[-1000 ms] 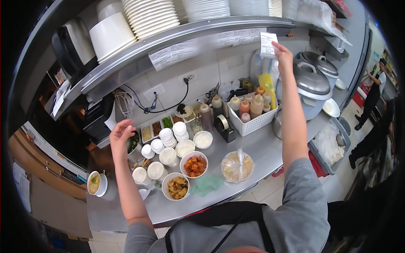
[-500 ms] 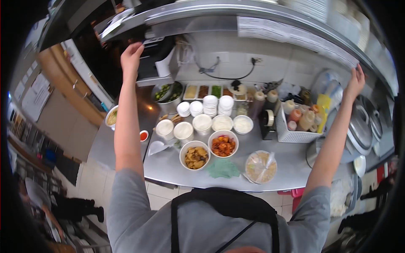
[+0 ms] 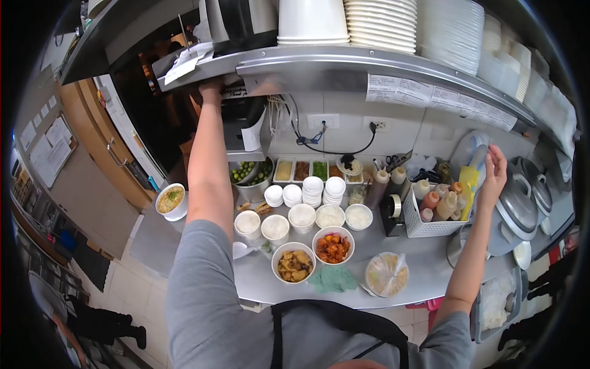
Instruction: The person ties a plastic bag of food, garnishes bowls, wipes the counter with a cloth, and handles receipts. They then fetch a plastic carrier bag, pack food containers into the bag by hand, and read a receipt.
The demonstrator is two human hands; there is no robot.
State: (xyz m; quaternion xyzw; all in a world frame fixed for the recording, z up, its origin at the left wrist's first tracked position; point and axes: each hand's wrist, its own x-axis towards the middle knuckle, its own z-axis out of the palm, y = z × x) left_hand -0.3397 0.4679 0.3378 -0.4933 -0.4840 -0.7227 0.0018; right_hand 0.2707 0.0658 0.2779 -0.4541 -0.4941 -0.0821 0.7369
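Observation:
My left hand (image 3: pixel 211 91) reaches under the raised metal shelf, over the black printer (image 3: pixel 238 126); its fingers are hidden in shadow behind the shelf edge. My right hand (image 3: pixel 495 175) hangs in the air with fingers extended and nothing in it, nearest the yellow packet (image 3: pixel 471 179) and the white basket (image 3: pixel 436 229) of squeeze bottles. On the counter between my arms stand a bowl of brown chunky food (image 3: pixel 294 264), a bowl of red-orange food (image 3: pixel 333 248) and a plastic-wrapped bowl (image 3: pixel 387 275). A green cloth (image 3: pixel 334 279) lies beside them.
The metal shelf (image 3: pixel 344 60) crosses above the counter, carrying stacked containers, with paper slips (image 3: pixel 442 101) along its edge. Several tubs of white food (image 3: pixel 302 217) and small stacked cups stand mid-counter. A noodle bowl (image 3: pixel 172 201) sits left; pot lids (image 3: pixel 518 209) lean right. Other people's legs show at both sides.
My left hand has gone from the air beside the printer to under the shelf. My right hand has come down from the paper slips. The view has tilted up, showing more of the shelf.

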